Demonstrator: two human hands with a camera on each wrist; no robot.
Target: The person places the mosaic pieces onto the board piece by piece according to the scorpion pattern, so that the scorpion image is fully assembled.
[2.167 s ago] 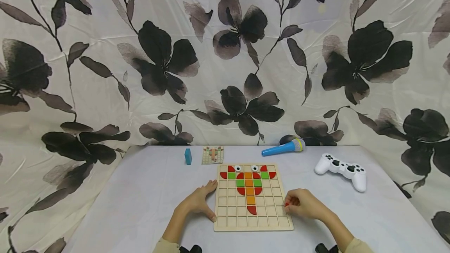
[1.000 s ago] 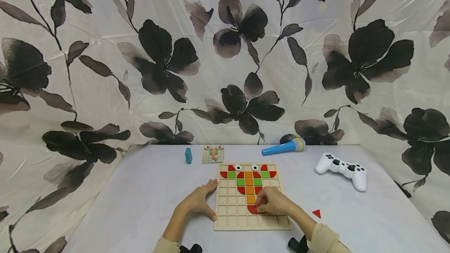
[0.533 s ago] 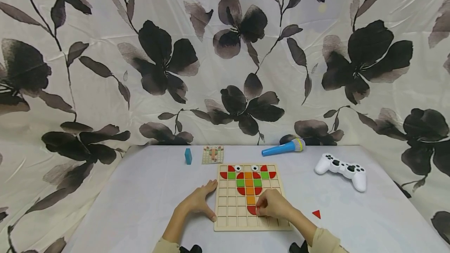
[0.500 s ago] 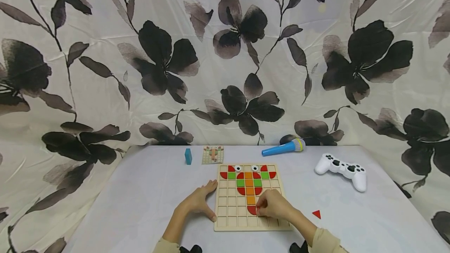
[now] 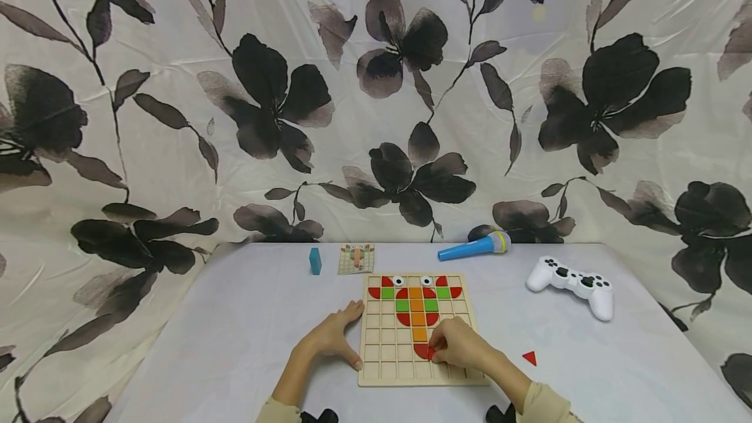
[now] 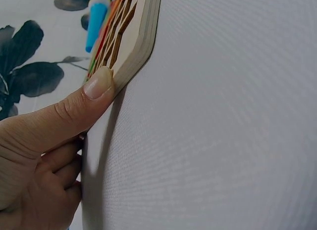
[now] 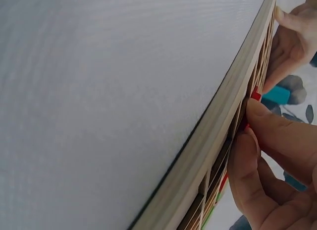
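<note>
A wooden grid board (image 5: 388,371) lies on the table, with red, green and orange tiles forming a pattern and two eye tiles near its top. My left hand (image 5: 331,335) spans the board's left side, its thumb against the lower corner and its fingertips higher along the edge. With thumb and fingertips, my right hand (image 5: 461,344) pinches a small red tile (image 7: 245,122) at the board's lower middle. That tile is mostly covered by the fingers. Beside it, under the orange column (image 5: 419,334), sits a red quarter-circle tile (image 5: 420,349).
A red triangle tile (image 5: 530,358) lies to the right of the board. Behind the board are a blue block (image 5: 315,261), a pattern card (image 5: 356,258) and a blue toy microphone (image 5: 474,247). A white game controller (image 5: 570,286) lies farther right.
My right hand has moved left from the board's right edge to its lower middle with the red tile, uncovering the red triangle on the table. The left hand has stayed put.
</note>
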